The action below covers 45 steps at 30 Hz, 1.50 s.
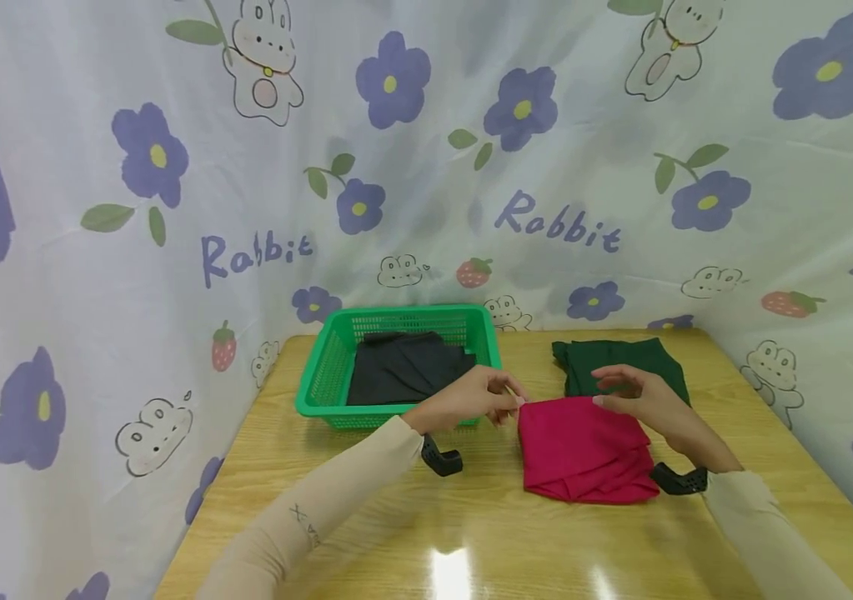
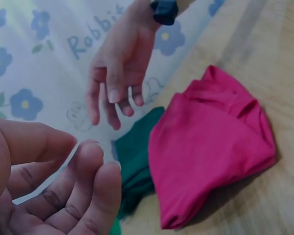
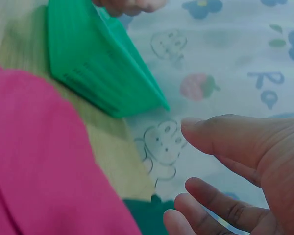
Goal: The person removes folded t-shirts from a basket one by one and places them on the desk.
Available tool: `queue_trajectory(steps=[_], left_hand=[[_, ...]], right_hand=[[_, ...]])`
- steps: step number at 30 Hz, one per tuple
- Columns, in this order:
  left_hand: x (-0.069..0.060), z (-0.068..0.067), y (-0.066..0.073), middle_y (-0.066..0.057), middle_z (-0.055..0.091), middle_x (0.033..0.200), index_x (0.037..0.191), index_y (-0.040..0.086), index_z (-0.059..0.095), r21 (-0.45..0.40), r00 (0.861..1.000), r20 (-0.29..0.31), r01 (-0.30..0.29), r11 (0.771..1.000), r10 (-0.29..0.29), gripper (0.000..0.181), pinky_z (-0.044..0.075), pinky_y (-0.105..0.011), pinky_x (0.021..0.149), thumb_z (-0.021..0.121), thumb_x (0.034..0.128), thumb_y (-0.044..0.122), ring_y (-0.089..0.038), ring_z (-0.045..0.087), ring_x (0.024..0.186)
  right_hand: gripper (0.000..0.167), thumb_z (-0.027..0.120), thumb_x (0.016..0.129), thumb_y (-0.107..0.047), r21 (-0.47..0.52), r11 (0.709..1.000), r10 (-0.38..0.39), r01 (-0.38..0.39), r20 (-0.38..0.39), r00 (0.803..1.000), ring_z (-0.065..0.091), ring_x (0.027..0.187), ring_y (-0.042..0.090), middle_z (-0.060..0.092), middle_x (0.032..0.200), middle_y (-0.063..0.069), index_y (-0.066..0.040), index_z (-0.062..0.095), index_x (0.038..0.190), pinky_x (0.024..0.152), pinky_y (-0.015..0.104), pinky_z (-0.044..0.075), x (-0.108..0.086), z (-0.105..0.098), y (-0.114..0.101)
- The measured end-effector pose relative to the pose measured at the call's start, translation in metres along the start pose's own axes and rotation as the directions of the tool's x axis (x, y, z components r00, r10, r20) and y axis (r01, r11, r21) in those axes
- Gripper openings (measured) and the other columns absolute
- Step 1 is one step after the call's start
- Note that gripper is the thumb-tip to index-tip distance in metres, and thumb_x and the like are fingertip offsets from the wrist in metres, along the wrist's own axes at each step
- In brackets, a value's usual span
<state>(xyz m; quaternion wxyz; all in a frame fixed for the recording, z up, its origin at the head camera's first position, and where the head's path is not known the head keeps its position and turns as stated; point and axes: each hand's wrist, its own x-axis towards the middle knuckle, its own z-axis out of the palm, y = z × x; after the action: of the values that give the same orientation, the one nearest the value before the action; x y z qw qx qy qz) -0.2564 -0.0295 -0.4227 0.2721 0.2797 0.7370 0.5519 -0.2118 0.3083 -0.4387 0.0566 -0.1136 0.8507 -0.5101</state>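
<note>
A folded pink-red cloth (image 1: 579,450) lies on the wooden table, loose layers showing along its front edge. My left hand (image 1: 477,395) hovers by its back left corner, fingers loosely bent. In the left wrist view a gap separates those fingers (image 2: 90,159) from the cloth (image 2: 210,142), and nothing is in them. Above the cloth's back right side is my right hand (image 1: 639,404), thumb and fingers spread apart and holding nothing. The right wrist view shows its thumb (image 3: 225,137) well away from the fingers.
Left of the pink-red cloth stands a green plastic basket (image 1: 321,379) with a folded black cloth (image 1: 403,367) inside. A dark green folded cloth (image 1: 584,358) lies behind, partly hidden by my right hand. A patterned curtain (image 1: 426,192) hangs along the back and sides of the table (image 1: 366,517).
</note>
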Motion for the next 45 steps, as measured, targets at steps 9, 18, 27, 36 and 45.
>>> queue_trajectory(steps=[9, 18, 27, 36, 45], left_hand=[[-0.008, -0.031, 0.003, -0.018, 0.071, 0.101, 0.117, 0.008, 0.07, 0.053, 0.997, -0.077, 0.016, 0.998, -0.012, 0.021, 0.057, -0.056, 0.081, 0.066, 0.1037, 0.023, -0.032, 0.066, 0.08], [-0.021, -0.067, 0.005, -0.02, 0.069, 0.107, 0.118, 0.009, 0.071, 0.117, 0.987, -0.16, 0.044, 0.992, -0.025, 0.022, 0.056, -0.054, 0.082, 0.064, 0.1051, 0.025, -0.051, 0.062, 0.099], [-0.032, -0.101, -0.013, -0.022, 0.067, 0.107, 0.116, 0.01, 0.07, 0.126, 0.971, -0.233, 0.089, 0.988, -0.058, 0.018, 0.05, -0.064, 0.09, 0.061, 0.1066, 0.023, -0.056, 0.058, 0.103], [-0.035, -0.115, -0.022, -0.023, 0.066, 0.108, 0.115, 0.007, 0.068, 0.153, 0.95, -0.305, 0.122, 0.981, -0.071, 0.018, 0.049, -0.066, 0.092, 0.061, 0.1066, 0.021, -0.051, 0.061, 0.099], [-0.042, -0.131, -0.026, -0.024, 0.065, 0.116, 0.116, 0.005, 0.068, 0.248, 0.917, -0.388, 0.201, 0.948, -0.093, 0.017, 0.052, -0.062, 0.089, 0.058, 0.1072, 0.016, -0.046, 0.065, 0.098]], right_hand=[[0.052, 0.075, 0.097, -0.022, -0.003, 0.997, -0.073, 0.073, 0.037, 0.997, 0.06, 0.112, 0.034, 0.056, 0.137, 0.025, -0.006, 0.056, 0.143, 0.091, 0.047, 0.054, 0.023, 0.019, -0.018], [0.053, 0.077, 0.096, -0.023, 0.069, 0.996, -0.06, 0.053, 0.098, 0.993, 0.057, 0.114, 0.033, 0.055, 0.139, 0.015, -0.015, 0.056, 0.144, 0.093, 0.05, 0.053, 0.047, 0.038, -0.04], [0.053, 0.077, 0.096, -0.023, 0.087, 0.993, -0.095, 0.084, 0.135, 0.986, 0.057, 0.116, 0.034, 0.055, 0.138, 0.015, -0.014, 0.056, 0.144, 0.09, 0.043, 0.055, 0.069, 0.062, -0.057], [0.057, 0.076, 0.096, -0.02, 0.137, 0.987, -0.107, 0.087, 0.147, 0.983, 0.056, 0.119, 0.033, 0.053, 0.143, 0.019, -0.011, 0.053, 0.147, 0.095, 0.045, 0.053, 0.085, 0.089, -0.069], [0.053, 0.077, 0.096, -0.018, 0.152, 0.981, -0.144, 0.119, 0.171, 0.975, 0.057, 0.119, 0.036, 0.055, 0.139, 0.017, -0.013, 0.056, 0.145, 0.098, 0.054, 0.052, 0.103, 0.116, -0.085]])
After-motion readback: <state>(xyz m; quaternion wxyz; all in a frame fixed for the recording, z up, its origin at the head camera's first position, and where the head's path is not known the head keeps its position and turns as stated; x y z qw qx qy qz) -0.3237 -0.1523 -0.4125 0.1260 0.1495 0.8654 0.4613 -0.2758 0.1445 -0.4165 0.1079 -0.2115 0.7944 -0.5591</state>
